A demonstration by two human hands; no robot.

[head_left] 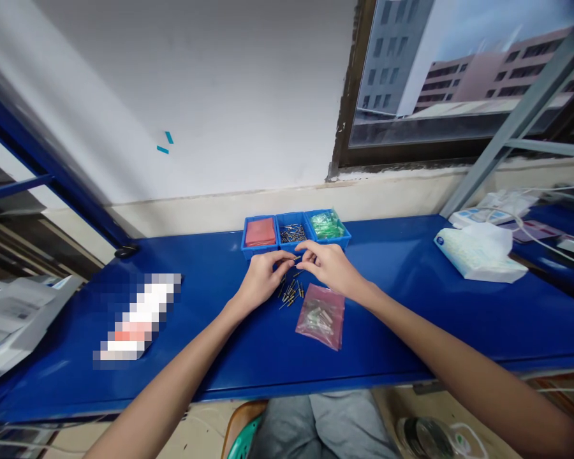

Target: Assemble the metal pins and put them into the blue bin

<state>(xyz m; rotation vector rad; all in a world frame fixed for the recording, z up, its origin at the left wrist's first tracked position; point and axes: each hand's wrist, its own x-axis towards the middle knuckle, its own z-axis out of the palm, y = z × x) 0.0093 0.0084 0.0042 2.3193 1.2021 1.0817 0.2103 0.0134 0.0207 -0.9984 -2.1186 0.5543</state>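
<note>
My left hand point(266, 275) is closed in a pinch at its fingertips, on a small brass-coloured metal pin point(297, 258). Facing it from the right, my right hand point(333, 266) has its thumb and forefinger curved and apart around the pin's other end. Below the hands lies a loose pile of similar brass-and-steel pins point(291, 292), several in number. Right of the pile, under my right wrist, a pink see-through bag point(321, 317) lies flat with metal pieces inside.
Three joined blue bins stand behind my hands: one with pink bags point(261, 232), one with metal pins point(293, 233), one with green-marked plastic bags point(327, 225). A tissue pack point(481, 252) lies right on the blue table point(392, 338). A blurred-out item point(141, 319) lies left.
</note>
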